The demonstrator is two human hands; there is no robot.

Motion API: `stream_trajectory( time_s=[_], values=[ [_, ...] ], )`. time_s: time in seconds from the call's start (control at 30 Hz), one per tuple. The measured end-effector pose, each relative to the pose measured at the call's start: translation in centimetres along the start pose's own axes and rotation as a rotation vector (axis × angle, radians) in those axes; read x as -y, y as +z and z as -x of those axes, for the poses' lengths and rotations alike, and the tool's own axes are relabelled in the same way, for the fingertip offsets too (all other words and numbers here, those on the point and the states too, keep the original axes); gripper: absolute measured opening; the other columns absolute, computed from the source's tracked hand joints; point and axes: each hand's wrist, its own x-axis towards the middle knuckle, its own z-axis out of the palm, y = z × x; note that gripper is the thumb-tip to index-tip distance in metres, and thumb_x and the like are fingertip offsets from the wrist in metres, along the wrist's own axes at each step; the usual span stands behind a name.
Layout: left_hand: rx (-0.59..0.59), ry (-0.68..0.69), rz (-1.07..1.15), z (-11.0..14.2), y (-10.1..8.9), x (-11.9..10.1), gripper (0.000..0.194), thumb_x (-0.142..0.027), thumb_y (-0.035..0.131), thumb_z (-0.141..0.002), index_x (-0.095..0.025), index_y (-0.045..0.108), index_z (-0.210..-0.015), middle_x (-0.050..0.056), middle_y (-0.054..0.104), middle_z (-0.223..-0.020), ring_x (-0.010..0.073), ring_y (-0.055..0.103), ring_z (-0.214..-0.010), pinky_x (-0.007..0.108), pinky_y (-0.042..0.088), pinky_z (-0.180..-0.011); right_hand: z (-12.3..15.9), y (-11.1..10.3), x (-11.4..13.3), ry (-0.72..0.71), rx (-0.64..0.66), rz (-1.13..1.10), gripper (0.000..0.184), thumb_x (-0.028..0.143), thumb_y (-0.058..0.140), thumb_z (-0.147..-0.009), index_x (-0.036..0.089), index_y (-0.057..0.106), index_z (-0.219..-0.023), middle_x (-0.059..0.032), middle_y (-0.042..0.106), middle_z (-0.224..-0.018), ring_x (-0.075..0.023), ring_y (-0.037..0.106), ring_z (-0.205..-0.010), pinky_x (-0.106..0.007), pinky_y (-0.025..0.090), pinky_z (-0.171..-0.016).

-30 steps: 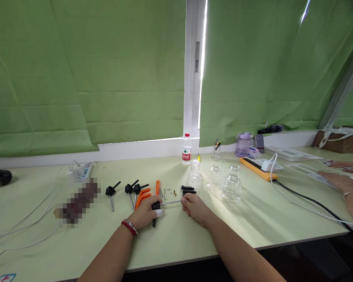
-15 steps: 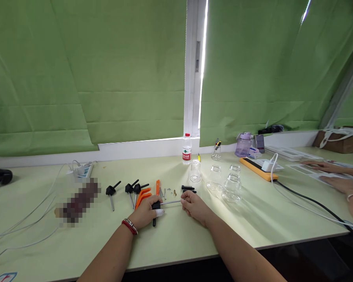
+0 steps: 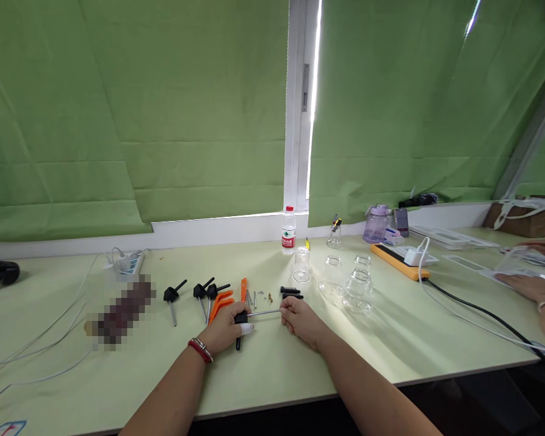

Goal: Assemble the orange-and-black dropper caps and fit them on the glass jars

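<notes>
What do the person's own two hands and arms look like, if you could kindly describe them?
The left hand has a white wrap on the thumb, with a red band and a silver-coloured bracelet at the wrist. The right hand shows no glove or jewellery. No sleeves show.

Between our left hand (image 3: 227, 330) and right hand (image 3: 302, 321) we see the T-handled rod (image 3: 266, 312), black at the handle and silver along the shaft. White wrap (image 3: 246, 329) covers our left thumb; our left bracelet (image 3: 200, 350) is red and silver. Past our left hand lie bright orange clamp arms (image 3: 220, 304). Beyond our hands, the water bottle (image 3: 289, 231) shows a red cap and a red-and-white label with a green mark. Right of our hands, the jug (image 3: 375, 224) is translucent purple and the power strip (image 3: 398, 261) orange and black.
</notes>
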Motion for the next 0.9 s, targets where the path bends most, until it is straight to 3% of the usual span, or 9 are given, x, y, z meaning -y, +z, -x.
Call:
stream_trajectory(
  time_s=[0.63, 0.9],
  values=[
    [0.011, 0.001, -0.006, -0.1, 0.0, 0.2, 0.029, -0.035, 0.062, -0.068, -0.020, 0.060, -0.093, 0.001, 0.055, -0.090, 0.0187, 0.052, -0.084, 0.031, 0.042, -0.076, 0.3, 0.1, 0.9, 0.039, -0.016, 0.049, 0.023, 0.032, 0.045, -0.085, 0.019, 0.043, -0.066, 0.0050, 0.045, -0.048, -0.0059, 0.033, -0.039, -0.021, 0.027, -0.043],
    [0.011, 0.014, 0.008, -0.2, 0.0, 0.5, 0.026, -0.031, 0.061, -0.067, -0.021, 0.060, -0.092, 0.000, 0.054, -0.089, 0.0177, 0.052, -0.082, 0.030, 0.042, -0.075, 0.2, 0.2, 0.8, 0.064, -0.028, 0.024, 0.018, 0.032, 0.045, -0.084, 0.019, 0.044, -0.072, 0.0037, 0.049, -0.055, -0.0055, 0.035, -0.040, -0.020, 0.027, -0.042]
  ],
)
